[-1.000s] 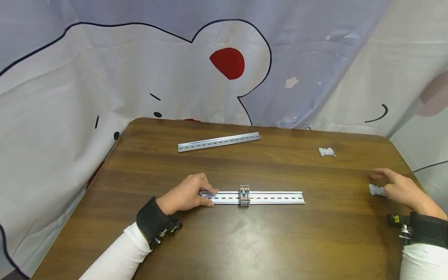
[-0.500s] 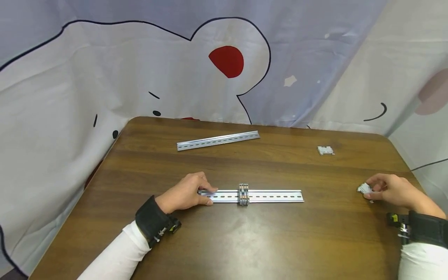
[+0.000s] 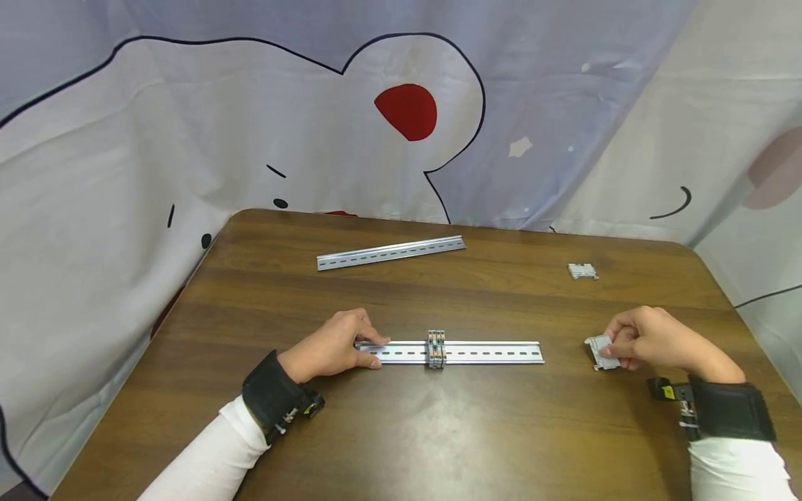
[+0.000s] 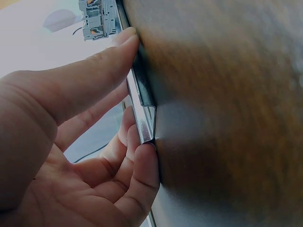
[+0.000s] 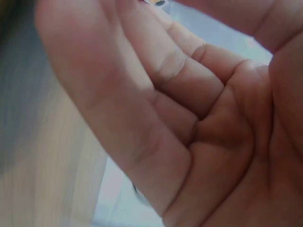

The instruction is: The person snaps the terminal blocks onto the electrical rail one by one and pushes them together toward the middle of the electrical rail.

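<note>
A slotted metal DIN rail (image 3: 489, 353) lies across the middle of the table, with several grey terminal blocks (image 3: 436, 349) standing side by side on it near its centre. My left hand (image 3: 338, 346) grips the rail's left end between thumb and fingers; the left wrist view shows the thumb (image 4: 94, 75) along one edge and the fingers on the other side. To the right of the rail, my right hand (image 3: 658, 341) pinches a light grey terminal block (image 3: 603, 352) by its right side. In the right wrist view the curled fingers (image 5: 118, 94) hide nearly all of that block.
A second DIN rail (image 3: 391, 252) lies slightly slanted near the table's back edge. Another light grey terminal block (image 3: 583, 271) lies at the back right. A printed curtain (image 3: 250, 125) hangs behind the wooden table (image 3: 489, 431).
My right hand has picked up the terminal block at the right side of the table and carried it left toward the rail. The left hand stays on the rail's end.
</note>
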Demonstrator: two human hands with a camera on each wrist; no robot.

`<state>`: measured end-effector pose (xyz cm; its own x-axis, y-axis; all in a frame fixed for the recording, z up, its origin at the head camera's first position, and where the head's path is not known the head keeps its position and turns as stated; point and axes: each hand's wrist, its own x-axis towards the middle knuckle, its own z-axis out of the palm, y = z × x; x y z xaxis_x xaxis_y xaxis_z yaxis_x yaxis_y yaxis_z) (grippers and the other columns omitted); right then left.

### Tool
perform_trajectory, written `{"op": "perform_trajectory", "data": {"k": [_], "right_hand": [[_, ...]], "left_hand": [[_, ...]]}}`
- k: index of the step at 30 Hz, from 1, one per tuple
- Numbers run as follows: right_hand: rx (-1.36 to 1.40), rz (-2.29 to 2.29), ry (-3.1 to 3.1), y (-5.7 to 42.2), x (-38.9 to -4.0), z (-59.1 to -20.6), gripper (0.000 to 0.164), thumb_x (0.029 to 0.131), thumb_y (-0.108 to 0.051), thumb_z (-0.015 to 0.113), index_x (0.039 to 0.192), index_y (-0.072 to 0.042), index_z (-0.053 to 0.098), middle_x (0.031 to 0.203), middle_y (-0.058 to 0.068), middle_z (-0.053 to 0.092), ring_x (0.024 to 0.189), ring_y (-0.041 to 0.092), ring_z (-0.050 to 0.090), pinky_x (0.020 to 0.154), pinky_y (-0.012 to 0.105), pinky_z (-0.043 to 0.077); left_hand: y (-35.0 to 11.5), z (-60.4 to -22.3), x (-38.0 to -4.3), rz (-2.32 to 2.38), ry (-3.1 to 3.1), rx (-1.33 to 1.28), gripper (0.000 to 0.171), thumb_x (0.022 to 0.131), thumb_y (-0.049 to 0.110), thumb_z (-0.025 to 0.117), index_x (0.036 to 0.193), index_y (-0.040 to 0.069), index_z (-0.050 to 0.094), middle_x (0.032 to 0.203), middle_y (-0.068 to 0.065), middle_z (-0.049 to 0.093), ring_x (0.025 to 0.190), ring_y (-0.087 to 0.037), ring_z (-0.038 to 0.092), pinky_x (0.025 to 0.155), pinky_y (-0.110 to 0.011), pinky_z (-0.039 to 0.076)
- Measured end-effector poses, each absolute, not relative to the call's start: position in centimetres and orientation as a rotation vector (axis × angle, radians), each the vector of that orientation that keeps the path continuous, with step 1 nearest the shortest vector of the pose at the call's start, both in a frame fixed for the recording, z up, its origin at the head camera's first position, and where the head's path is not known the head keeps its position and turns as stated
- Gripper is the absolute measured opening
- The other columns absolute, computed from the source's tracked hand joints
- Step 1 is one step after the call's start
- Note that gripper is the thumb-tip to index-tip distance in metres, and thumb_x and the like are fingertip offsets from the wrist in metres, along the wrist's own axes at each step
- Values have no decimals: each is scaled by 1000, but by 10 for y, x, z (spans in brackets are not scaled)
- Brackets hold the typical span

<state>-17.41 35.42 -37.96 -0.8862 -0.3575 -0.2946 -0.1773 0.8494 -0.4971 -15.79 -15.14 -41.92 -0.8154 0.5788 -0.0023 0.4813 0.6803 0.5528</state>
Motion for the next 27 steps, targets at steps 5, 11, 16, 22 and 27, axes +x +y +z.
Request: {"op": "perform_trajectory", "data": {"k": [5, 11, 16, 22, 27], "right_hand": [[-497, -716, 2571, 318, -172, -383, 18, 81, -20, 79, 81, -7, 68, 57, 0, 70, 51, 9, 67, 50, 29, 56], [-491, -744, 2609, 286, -170, -388, 15, 82, -18, 78, 81, -8, 67, 56, 0, 70, 46, 11, 65, 48, 28, 54], [-493, -693, 2750, 271, -169, -392, 17, 81, -15, 77, 92, -4, 69, 51, -5, 65, 43, 6, 59, 52, 22, 48], [-587, -582, 2922, 250, -162, -392, 18, 77, -8, 76, 93, -2, 72, 52, -8, 58, 45, 1, 48, 49, 19, 39], [-602, -490, 3027, 237, -157, -390, 16, 73, -3, 71, 89, 0, 72, 51, -7, 49, 47, 6, 41, 46, 21, 33]], "left_hand": [[-152, -419, -159, 816, 2710, 851, 40, 75, 23, 86, 112, 12, 77, 88, -8, 65, 76, -20, 57, 61, -18, 40], [-152, -420, -159, 816, 2711, 849, 40, 74, 23, 86, 112, 13, 77, 88, -7, 65, 77, -19, 57, 61, -18, 40], [-152, -419, -158, 819, 2710, 849, 41, 75, 23, 86, 113, 12, 76, 89, -8, 66, 77, -20, 57, 61, -18, 40], [-154, -419, -155, 830, 2700, 837, 41, 75, 22, 85, 113, 11, 76, 89, -8, 65, 77, -21, 57, 60, -18, 40], [-150, -419, -156, 844, 2701, 842, 41, 74, 22, 86, 113, 12, 76, 86, -8, 64, 75, -21, 56, 60, -19, 39]]}}
